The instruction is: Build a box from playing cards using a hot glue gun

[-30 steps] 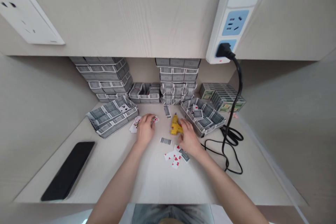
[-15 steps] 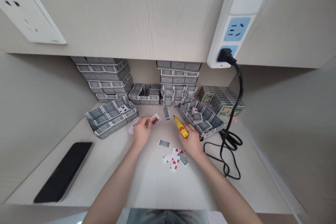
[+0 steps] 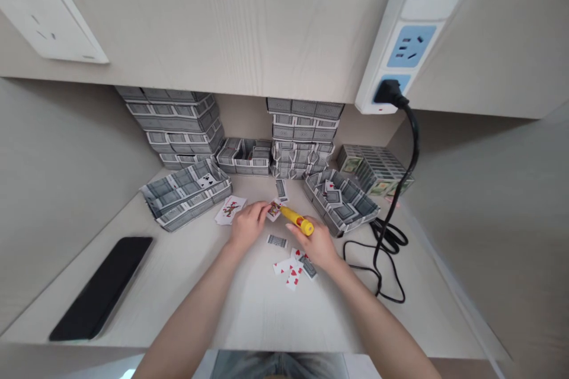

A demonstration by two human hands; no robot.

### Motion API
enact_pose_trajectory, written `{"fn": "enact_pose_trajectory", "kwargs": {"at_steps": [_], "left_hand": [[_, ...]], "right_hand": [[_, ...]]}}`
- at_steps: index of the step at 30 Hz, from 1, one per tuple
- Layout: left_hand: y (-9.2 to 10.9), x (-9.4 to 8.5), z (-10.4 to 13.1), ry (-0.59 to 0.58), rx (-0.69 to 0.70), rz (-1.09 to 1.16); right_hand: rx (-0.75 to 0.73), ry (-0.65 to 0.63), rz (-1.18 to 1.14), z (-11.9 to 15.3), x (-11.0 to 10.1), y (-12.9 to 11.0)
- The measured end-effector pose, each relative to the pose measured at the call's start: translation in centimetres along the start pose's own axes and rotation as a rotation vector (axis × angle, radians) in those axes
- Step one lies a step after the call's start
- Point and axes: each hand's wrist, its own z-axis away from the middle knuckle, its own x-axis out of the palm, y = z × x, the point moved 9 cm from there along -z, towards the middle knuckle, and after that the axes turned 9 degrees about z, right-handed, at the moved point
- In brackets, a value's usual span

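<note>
My left hand pinches a face playing card between thumb and fingertips, just above the desk. In my right hand is a yellow glue gun, its tip pointing left and meeting the card's right edge; the grip is hidden by my fingers. Left of my left hand lies a stack of cards with a joker on top. A patterned card strip and several loose heart cards lie nearer to me. Another folded card piece rests beyond the held card.
Baskets built from folded cards stand left and right, with stacked card boxes behind. A black cord hangs from a power strip and coils at right. A dark phone-like slab lies at left.
My left hand has moved the card rightward and down. The glue gun has shifted left until its tip meets the card. The joker stack is now uncovered.
</note>
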Motion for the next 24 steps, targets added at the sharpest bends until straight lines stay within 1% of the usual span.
{"fn": "enact_pose_trajectory", "kwargs": {"at_steps": [4, 6, 10, 13, 19, 24], "left_hand": [[0.3, 0.6, 0.1, -0.060, 0.055, 0.003], [0.2, 0.8, 0.1, -0.088, 0.051, -0.006], [-0.1, 0.9, 0.0, -0.118, 0.025, -0.002], [0.1, 1.0, 0.1, -0.131, 0.031, 0.025], [1.2, 1.0, 0.4, -0.120, 0.095, 0.081], [1.0, 0.8, 0.4, -0.081, 0.060, 0.110]], "right_hand": [[0.011, -0.053, -0.105, -0.1, 0.0, -0.1], [0.059, -0.083, -0.184, -0.1, 0.2, 0.4], [0.186, -0.132, -0.351, 0.1, 1.3, 2.0], [0.246, -0.157, -0.451, 0.2, 2.0, 2.9], [0.262, -0.162, -0.443, 0.1, 2.1, 3.1], [0.241, -0.136, -0.410, 0.0, 1.6, 3.0]]}}
